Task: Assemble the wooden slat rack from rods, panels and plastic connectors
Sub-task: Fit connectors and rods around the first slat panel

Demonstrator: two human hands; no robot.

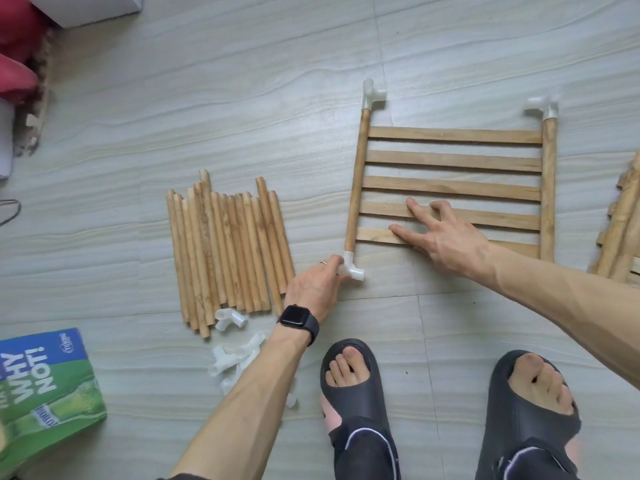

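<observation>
Our left forearm [242, 386] rises from the lower edge and slants up to the right, bare, with a black watch [298, 322] strapped at the wrist. Our left grip [313, 289] lies back-up, a thin ring [322, 262] on one finger, and holds a white plastic connector [351, 270] at its fingertips. Our right forearm [554, 299] comes in from the right edge, also bare, stretched up and to the left. Our right grip [446, 239] is palm-down, its fingers [398, 229] straight and spread wide, resting flat on the slat panel [450, 161]. The two grips are near each other but apart, the right one farther from us
</observation>
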